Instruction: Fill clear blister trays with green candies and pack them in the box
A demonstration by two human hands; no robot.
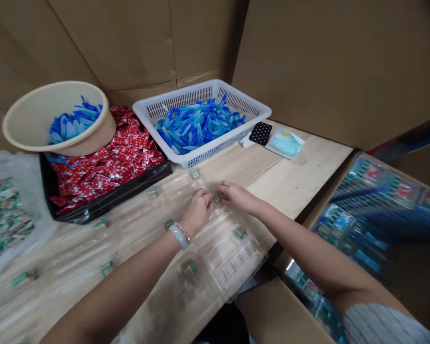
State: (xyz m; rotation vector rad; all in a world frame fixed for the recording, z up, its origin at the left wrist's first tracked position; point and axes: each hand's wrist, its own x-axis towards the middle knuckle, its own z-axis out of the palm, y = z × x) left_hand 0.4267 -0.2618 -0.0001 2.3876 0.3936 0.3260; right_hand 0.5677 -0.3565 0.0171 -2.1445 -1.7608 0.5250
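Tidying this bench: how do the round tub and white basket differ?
The tub is cream and solid-walled; the basket is white and slotted. The tub is round, tilted on red packets in a black tray; the basket is rectangular, level on the wooden table. Both hold blue plastic pieces.

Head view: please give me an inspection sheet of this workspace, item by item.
surface: pale wooden table, partly covered with plastic sheeting.
job's things: small green-and-white piece at the fingertips; similar pieces lie around on a clear moulded plastic sheet.
clutter: cream plastic basin of blue plastic pieces; white mesh basket of blue plastic pieces; black tray of red sachets.
grippers: left hand, wearing a pale bangle, and right hand meet at the piece; grip unclear.
cables: nothing seen.
surroundings: brown cardboard walls; open cardboard carton of blue printed packs.
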